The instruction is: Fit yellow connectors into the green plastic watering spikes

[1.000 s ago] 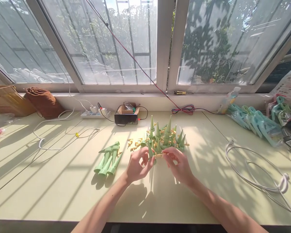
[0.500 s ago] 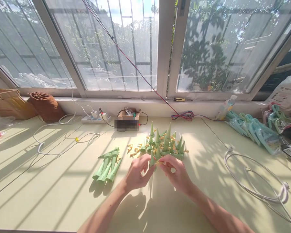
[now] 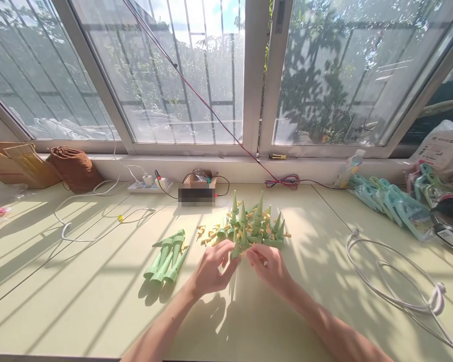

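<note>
My left hand (image 3: 210, 271) and my right hand (image 3: 269, 267) meet at the near edge of a heap of green cone-shaped spikes (image 3: 253, 225) and small yellow plastic parts (image 3: 210, 234). The left fingers pinch one green spike (image 3: 235, 249), held point up. My right fingers are closed on a small yellow part pressed against that spike's base. To the left, several finished green spikes (image 3: 167, 258) lie side by side on the pale green table (image 3: 79, 296).
A white cable (image 3: 396, 296) loops at the right; another white cable (image 3: 94, 226) lies at the left. A power strip (image 3: 148, 185) and small cardboard box (image 3: 198, 190) sit by the window sill. Teal packaged items (image 3: 388, 201) lie far right, a brown pouch (image 3: 74, 168) far left.
The view has tilted up a little. Both hands have closed in tighter together around the spike and yellow part; the heap and the finished row stay put.
</note>
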{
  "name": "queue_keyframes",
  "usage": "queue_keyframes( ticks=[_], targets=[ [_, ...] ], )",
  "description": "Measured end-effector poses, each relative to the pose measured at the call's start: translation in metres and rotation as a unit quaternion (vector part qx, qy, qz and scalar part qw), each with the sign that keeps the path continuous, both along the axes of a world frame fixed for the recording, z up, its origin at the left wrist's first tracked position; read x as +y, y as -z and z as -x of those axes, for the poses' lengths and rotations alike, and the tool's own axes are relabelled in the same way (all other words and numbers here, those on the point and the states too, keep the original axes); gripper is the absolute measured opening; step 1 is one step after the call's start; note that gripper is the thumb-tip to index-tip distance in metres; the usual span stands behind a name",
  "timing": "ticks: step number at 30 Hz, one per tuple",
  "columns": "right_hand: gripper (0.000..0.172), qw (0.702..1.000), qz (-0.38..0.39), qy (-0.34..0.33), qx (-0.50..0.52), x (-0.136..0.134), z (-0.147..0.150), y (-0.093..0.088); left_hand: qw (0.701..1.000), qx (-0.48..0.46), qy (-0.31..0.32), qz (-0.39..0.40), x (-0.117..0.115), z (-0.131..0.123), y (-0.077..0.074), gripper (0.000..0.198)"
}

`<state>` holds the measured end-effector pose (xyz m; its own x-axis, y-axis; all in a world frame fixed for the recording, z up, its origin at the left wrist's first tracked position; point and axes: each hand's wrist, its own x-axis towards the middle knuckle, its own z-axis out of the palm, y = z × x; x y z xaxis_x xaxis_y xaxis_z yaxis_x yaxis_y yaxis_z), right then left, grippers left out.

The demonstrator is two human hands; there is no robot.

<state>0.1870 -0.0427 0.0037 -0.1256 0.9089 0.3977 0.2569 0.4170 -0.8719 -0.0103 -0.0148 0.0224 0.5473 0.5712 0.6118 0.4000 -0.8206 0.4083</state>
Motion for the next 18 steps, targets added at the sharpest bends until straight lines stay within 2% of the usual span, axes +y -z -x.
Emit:
queue_keyframes(
  ticks=[3, 8, 11, 18],
  targets=[
    [0.044, 1.0, 0.008, -0.004, -0.002, 0.0001, -0.0002, -0.0009, 1.0, 0.002, 0.003, 0.003, -0.0005, -0.001, -0.0009, 0.013],
    [0.024, 1.0, -0.014, -0.007, -0.005, -0.0006, -0.002, -0.0055, 1.0, -0.004, -0.001, 0.005, 0.0015, -0.0007, 0.0008, 0.011],
    [0.021, 0.999, -0.027, -0.013, -0.012, -0.0003, -0.0032, -0.0057, 1.0, -0.013, -0.003, 0.005, 0.0029, 0.0, 0.0023, 0.012],
    [0.026, 0.999, 0.008, -0.029, -0.013, 0.0009, -0.0043, -0.0029, 1.0, 0.003, -0.013, -0.002, 0.0028, -0.0003, 0.0026, 0.008]
  ],
)
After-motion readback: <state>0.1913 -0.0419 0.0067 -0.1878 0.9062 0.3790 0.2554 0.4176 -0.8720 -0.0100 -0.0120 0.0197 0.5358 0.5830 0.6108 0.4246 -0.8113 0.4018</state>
